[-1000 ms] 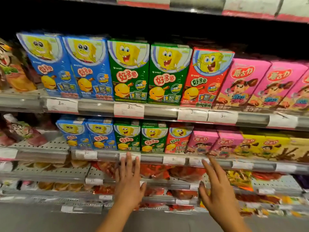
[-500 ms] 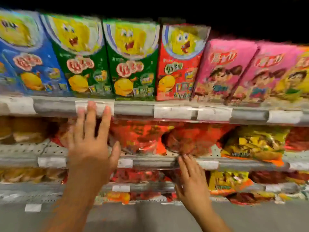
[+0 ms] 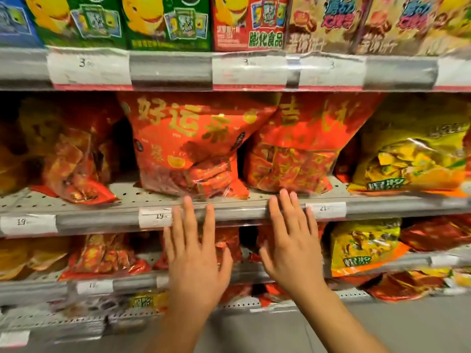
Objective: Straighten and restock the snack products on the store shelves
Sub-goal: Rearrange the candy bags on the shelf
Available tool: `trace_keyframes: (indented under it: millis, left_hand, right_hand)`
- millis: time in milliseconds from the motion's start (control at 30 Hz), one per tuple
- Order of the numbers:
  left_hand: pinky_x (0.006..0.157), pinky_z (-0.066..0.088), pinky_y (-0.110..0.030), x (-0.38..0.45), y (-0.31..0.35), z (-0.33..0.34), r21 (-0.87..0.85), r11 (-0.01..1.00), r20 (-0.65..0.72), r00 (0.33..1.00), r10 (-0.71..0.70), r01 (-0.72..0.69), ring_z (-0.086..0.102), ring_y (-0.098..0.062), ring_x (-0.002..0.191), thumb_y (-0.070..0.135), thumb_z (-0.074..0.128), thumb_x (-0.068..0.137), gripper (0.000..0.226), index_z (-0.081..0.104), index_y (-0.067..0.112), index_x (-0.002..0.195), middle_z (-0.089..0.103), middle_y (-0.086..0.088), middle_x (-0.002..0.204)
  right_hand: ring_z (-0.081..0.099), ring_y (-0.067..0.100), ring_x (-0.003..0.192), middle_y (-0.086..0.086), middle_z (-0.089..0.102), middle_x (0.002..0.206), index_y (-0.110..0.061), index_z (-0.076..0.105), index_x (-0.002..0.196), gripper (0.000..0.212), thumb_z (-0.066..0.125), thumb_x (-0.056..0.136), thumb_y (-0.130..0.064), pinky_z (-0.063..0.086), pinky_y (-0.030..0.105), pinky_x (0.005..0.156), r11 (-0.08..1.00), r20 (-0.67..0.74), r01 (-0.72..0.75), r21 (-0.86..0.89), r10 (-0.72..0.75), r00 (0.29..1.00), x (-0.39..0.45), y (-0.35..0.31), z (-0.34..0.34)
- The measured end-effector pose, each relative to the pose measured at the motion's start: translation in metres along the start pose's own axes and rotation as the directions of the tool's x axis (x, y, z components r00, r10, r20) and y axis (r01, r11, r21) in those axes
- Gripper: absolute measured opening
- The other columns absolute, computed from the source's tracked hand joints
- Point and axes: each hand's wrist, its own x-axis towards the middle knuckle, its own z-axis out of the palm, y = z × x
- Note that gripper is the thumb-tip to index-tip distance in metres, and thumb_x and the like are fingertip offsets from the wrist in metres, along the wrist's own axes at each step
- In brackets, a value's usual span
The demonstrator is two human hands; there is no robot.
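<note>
Shelf edge (image 3: 242, 212); two flat hands, left hand (image 3: 196, 256), right hand (image 3: 290, 250); two red bags (image 3: 188, 138).

Two snack bags (image 3: 188, 146) (image 3: 295, 154) sit side by side on the middle shelf (image 3: 122, 220); boxes (image 3: 165, 21) stand above it, more bags (image 3: 364, 245) below.

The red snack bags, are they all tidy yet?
Not yet. The boxes up top stand in a neat row. Both hands, left hand and right hand, are open, reaching toward two leaning red bags. The slumped bag at left remains.
</note>
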Motion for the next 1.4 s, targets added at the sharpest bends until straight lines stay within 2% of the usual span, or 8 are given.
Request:
trace_keyframes:
  millis: [267, 367, 567, 667, 833, 1067, 1300, 1400]
  left_hand:
    - [0.121, 0.014, -0.065, 0.001, -0.002, 0.024, 0.074, 0.997, -0.018, 1.0, 0.004, -0.003, -0.004, -0.04, 0.155, 0.051, 0.053, 0.084, 0.094, 0.011, 0.021, 0.162, -0.009, -0.017, 0.168]
    - [0.12, 0.014, -0.065, 0.0, -0.003, 0.021, 0.059, 0.998, -0.015, 1.0, 0.003, -0.002, -0.005, -0.04, 0.155, 0.049, 0.051, 0.085, 0.092, 0.011, 0.022, 0.162, -0.01, -0.016, 0.169]
    - [0.121, 0.013, -0.065, -0.001, -0.006, 0.024, 0.058, 0.998, -0.04, 0.999, 0.018, -0.016, -0.005, -0.039, 0.155, 0.046, 0.049, 0.084, 0.092, 0.01, 0.021, 0.163, -0.011, -0.016, 0.168]
    - [0.121, 0.013, -0.066, 0.0, -0.002, 0.023, 0.074, 0.997, -0.034, 0.999, 0.01, -0.008, -0.006, -0.04, 0.155, 0.046, 0.048, 0.083, 0.092, 0.01, 0.02, 0.163, -0.012, -0.017, 0.168]
    - [0.12, 0.013, -0.066, 0.0, -0.001, 0.021, 0.041, 0.999, -0.055, 0.998, 0.001, 0.001, -0.004, -0.04, 0.155, 0.044, 0.049, 0.084, 0.088, 0.017, 0.019, 0.162, -0.006, -0.016, 0.169]
    - [0.121, 0.013, -0.065, -0.002, -0.004, 0.021, 0.036, 0.999, -0.063, 0.998, 0.023, -0.02, -0.003, -0.039, 0.155, 0.045, 0.048, 0.083, 0.088, 0.019, 0.019, 0.162, -0.007, -0.014, 0.169]
    - [0.12, 0.015, -0.066, 0.0, -0.002, 0.022, 0.055, 0.998, -0.056, 0.998, 0.01, -0.007, -0.003, -0.039, 0.155, 0.043, 0.052, 0.082, 0.089, 0.021, 0.018, 0.161, -0.007, -0.015, 0.169]
    - [0.12, 0.016, -0.065, 0.0, -0.003, 0.02, 0.046, 0.999, -0.042, 0.999, 0.006, -0.004, -0.004, -0.038, 0.155, 0.041, 0.057, 0.085, 0.088, 0.019, 0.02, 0.162, -0.009, -0.014, 0.169]
  right_hand:
    - [0.003, 0.03, 0.157, 0.012, 0.008, 0.169, -0.008, 0.022, 0.16, 0.091, 0.06, 0.083, -0.039, 0.02, 0.058, 0.122, 0.998, -0.012, 0.04, 0.044, -0.039, 0.999, -0.001, -0.001, 0.004]
    - [0.024, 0.029, 0.153, 0.012, 0.023, 0.166, -0.008, 0.042, 0.152, 0.069, 0.061, 0.088, -0.028, 0.033, 0.051, 0.118, 0.962, -0.103, 0.122, 0.245, -0.099, 0.99, -0.003, 0.024, -0.013]
    - [0.037, 0.034, 0.143, 0.02, 0.043, 0.151, -0.002, 0.049, 0.14, 0.054, 0.059, 0.093, -0.027, 0.03, 0.045, 0.119, 0.934, -0.487, -0.267, 0.238, 0.353, 0.799, 0.023, 0.148, -0.07]
    - [0.034, 0.039, 0.144, 0.022, 0.039, 0.153, -0.004, 0.034, 0.148, 0.083, 0.06, 0.089, -0.057, 0.029, 0.052, 0.119, 0.825, -0.354, -0.531, 0.193, 0.564, 0.747, 0.043, 0.204, -0.09]
    - [0.059, 0.031, 0.113, 0.009, 0.06, 0.128, -0.012, 0.041, 0.135, 0.094, 0.085, 0.068, -0.062, 0.046, 0.042, 0.101, 0.726, 0.015, -0.587, 0.357, 0.624, 0.781, 0.066, 0.24, -0.116]
    - [0.069, 0.02, 0.093, -0.003, 0.072, 0.103, -0.021, 0.06, 0.115, 0.083, 0.081, 0.059, -0.079, 0.057, 0.042, 0.086, 0.805, -0.031, -0.508, 0.307, 0.542, 0.84, 0.07, 0.251, -0.123]
    - [0.071, 0.019, 0.096, 0.002, 0.069, 0.115, -0.015, 0.055, 0.124, 0.074, 0.092, 0.066, -0.042, 0.06, 0.024, 0.072, 0.63, -0.023, -0.405, 0.662, 0.558, 0.83, 0.061, 0.198, -0.144]
    - [0.074, 0.02, 0.099, -0.001, 0.071, 0.116, -0.024, 0.056, 0.126, 0.067, 0.089, 0.07, -0.037, 0.062, 0.047, 0.084, 0.42, 0.084, -0.389, 0.82, 0.583, 0.808, 0.023, 0.175, -0.137]
